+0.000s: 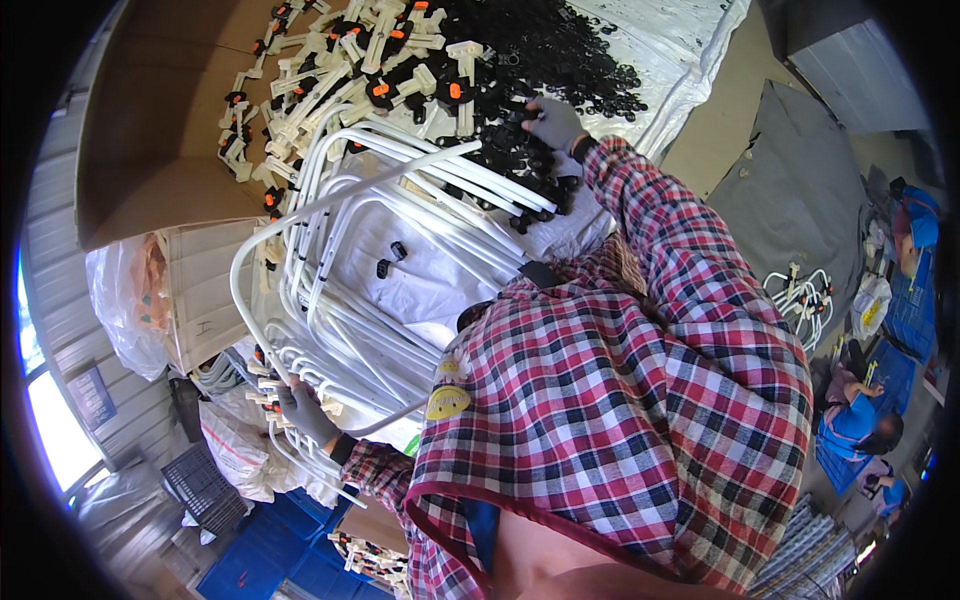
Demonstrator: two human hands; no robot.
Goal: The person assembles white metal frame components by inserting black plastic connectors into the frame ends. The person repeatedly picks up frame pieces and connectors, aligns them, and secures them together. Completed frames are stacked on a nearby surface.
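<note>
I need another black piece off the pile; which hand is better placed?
Right, I'd say. The right hand is at the pile of black pieces, while the left hand is well away from it and appears occupied holding a bent white tube.

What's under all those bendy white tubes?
Through the gap in the white tubes, you can see a white sheet with two small black pieces on it. Where the tubes bunch together, they cover what's below, so anything else there can't be seen.
</note>
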